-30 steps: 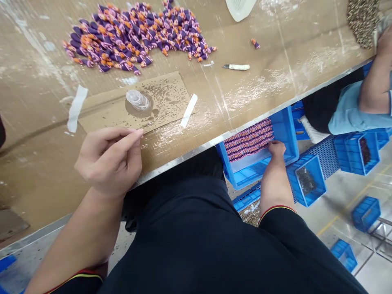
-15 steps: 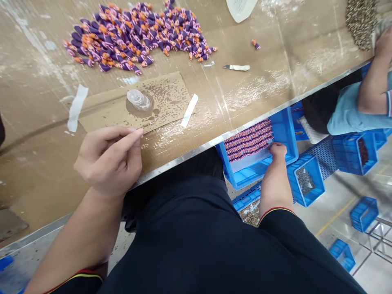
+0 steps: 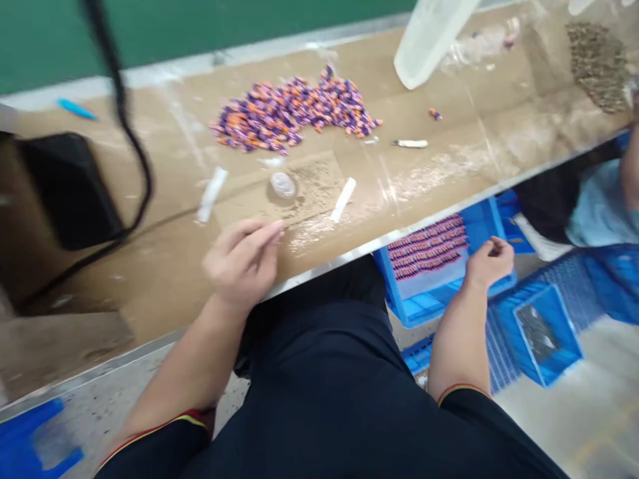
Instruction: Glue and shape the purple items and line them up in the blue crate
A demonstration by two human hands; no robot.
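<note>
My left hand (image 3: 244, 259) is over the table's front edge, with thumb and forefinger pinched together. Whatever it pinches is too small and blurred to make out. Just beyond it, a small clear round container (image 3: 283, 185) stands on a wet-spotted cardboard sheet (image 3: 319, 169), with white tape strips (image 3: 343, 199) at its sides. My right hand (image 3: 489, 263) is closed, fingers curled, over the right side of a blue bin (image 3: 419, 313). Any content of that hand is hidden. Rows of small purple, pink and orange pieces (image 3: 426, 246) lie inside the bin.
A heap of similar pieces (image 3: 294, 113) lies behind the cardboard. To its right are a white-handled knife (image 3: 412, 144), one loose piece (image 3: 435, 114) and a white tray (image 3: 429, 46). A black cable (image 3: 134, 140) hangs at left. Another person's sleeve (image 3: 602, 206) shows at right.
The view has shifted, bringing in the table's back edge and the black cable. My right hand has risen from inside the bin to its right side. My left hand keeps its pinch.
</note>
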